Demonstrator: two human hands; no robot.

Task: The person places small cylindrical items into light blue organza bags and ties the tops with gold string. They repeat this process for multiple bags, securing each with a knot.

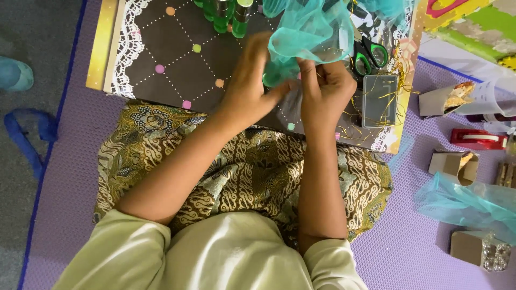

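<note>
Both hands are working right at the neck of a bundle of teal netting (309, 32), the sheer mesh kind, and it's sitting over the dark dotted board (177, 59) that's lying across the lap like a small worktop. The left hand (248, 88) is cupping the gathered part from the side, fingers closed around it, while the right hand (325, 88) is pinching narrow at the same spot, fingers tight on what looks like thin gold string (376, 96), though I can't tell for sure what's between the fingertips. I'd say the trick here is keeping the gather squeezed firmly with the one hand so it isn't slipping loose while the other is winding, and keeping the wraps close together. The netting itself is looking soft and see-through, puffing up in loose folds above the pinch, and something green seems to be wrapped inside it. Green-handled scissors (371, 53) and a small clear plastic box (379, 99) are lying just beside the right hand, with green bottles (226, 16) standing at the far edge of the board.
</note>
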